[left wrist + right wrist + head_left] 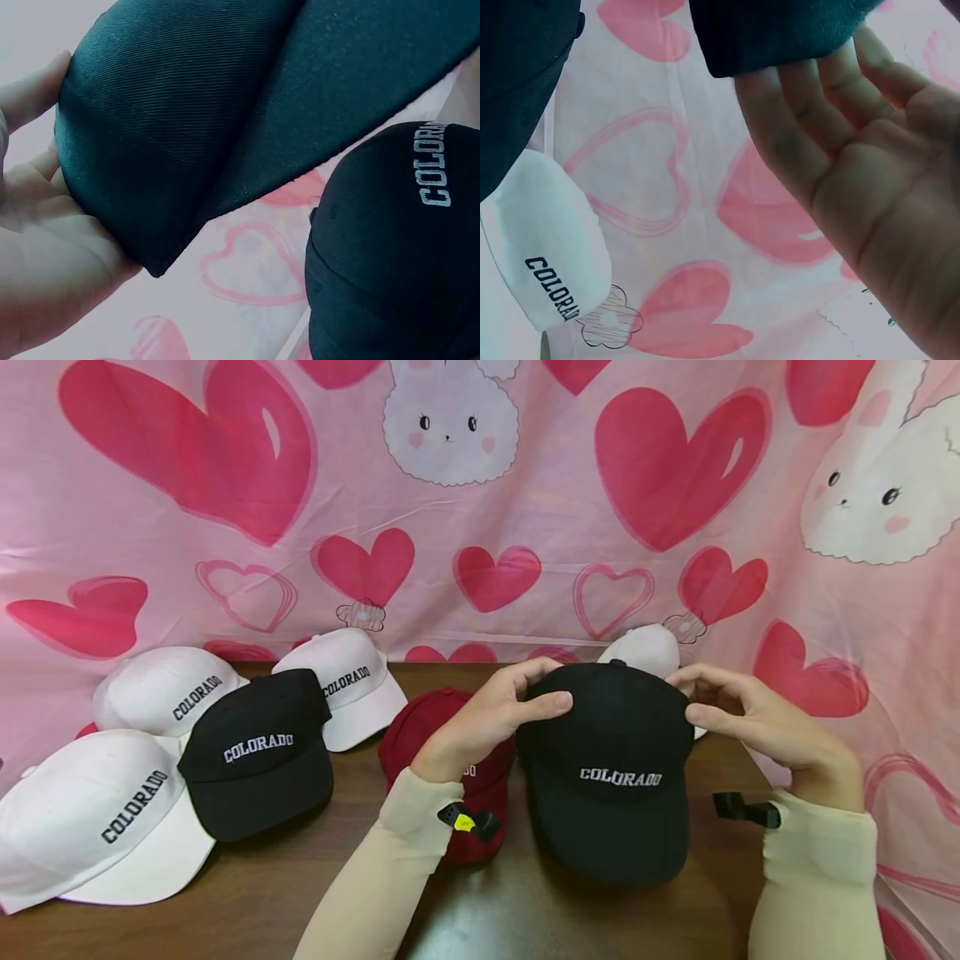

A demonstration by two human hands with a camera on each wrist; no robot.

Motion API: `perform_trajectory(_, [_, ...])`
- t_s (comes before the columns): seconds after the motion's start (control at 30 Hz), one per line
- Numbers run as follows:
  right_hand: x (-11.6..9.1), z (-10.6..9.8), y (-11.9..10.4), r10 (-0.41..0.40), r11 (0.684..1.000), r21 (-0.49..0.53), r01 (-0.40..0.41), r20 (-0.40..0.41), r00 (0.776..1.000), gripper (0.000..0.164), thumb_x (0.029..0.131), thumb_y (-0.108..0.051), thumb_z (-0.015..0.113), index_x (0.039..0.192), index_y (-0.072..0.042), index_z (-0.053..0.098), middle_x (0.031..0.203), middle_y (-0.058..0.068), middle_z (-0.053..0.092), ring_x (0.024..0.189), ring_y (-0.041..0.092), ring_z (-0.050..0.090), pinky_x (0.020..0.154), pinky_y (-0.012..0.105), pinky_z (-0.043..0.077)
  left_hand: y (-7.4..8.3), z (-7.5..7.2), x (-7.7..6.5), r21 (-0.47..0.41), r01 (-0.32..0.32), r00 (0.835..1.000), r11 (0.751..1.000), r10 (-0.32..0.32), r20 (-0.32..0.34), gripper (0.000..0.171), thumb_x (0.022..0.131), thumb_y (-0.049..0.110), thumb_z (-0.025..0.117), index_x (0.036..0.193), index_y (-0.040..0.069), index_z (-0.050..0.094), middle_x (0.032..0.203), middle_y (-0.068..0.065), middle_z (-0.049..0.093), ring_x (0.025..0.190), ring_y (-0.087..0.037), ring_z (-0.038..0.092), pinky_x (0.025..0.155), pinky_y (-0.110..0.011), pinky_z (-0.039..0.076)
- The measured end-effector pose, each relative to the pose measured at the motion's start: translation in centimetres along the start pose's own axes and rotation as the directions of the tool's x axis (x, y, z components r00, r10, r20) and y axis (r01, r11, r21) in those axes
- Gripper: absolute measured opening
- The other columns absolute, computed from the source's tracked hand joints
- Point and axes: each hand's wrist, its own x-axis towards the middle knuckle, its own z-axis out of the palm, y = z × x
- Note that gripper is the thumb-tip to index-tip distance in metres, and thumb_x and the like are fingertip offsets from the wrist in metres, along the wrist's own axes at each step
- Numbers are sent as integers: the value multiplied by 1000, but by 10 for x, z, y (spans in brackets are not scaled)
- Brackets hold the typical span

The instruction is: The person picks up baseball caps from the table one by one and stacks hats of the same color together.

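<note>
Between my two hands a black baseball cap [611, 722] hangs, its brim toward me and white COLORADO lettering across the front. My left hand [501, 714] grips the left side of the crown, thumb on the front and fingers behind. On the other side my right hand [750, 714] pinches the edge, its thumb right at the rim. The left wrist view shows this cap [165, 105] from below, with a second black cap [390, 247] under it. In the head view that second one is mostly hidden. A red cap [412, 727] lies partly behind my left forearm.
At left, a black cap [258, 718] stands among white caps, one near the front [75, 793], one behind [153, 685] and one farther right [330, 656]. Another white cap [643, 647] peeks out behind the held cap. A pink heart-patterned cloth [547, 510] backs the wooden table [360, 827].
</note>
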Motion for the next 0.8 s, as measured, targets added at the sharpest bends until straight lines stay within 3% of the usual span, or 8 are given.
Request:
perform_trajectory(0.17, [0, -1, 6, 10, 1000, 8, -11, 52, 999, 43, 100, 4, 62, 139, -12, 55, 115, 6, 68, 100, 24, 68, 84, 29, 58, -4, -1, 1, -5, 65, 997, 998, -65, -39, 28, 103, 17, 65, 130, 8, 65, 115, -9, 70, 103, -25, 70, 96, -35, 57])
perform_trajectory(0.37, [1, -2, 15, 50, 999, -4, -50, 72, 996, 39, 101, -1, 64, 136, -12, 55, 111, 7, 66, 98, 27, 66, 83, 32, 57, -10, 0, 4, 64, 165, 983, 984, -158, -98, 34, 102, 22, 68, 133, 9, 63, 120, -9, 69, 106, -24, 69, 96, -36, 56])
perform_trajectory(0.8, [8, 2, 34, 221, 974, 25, -226, 125, 967, 29, 104, -14, 65, 132, -11, 56, 113, 13, 66, 103, 28, 66, 87, 32, 57, -31, 0, 7, 268, 270, 962, 925, -244, -126, 42, 106, 34, 63, 144, 18, 57, 132, -4, 61, 120, -23, 57, 104, -44, 52])
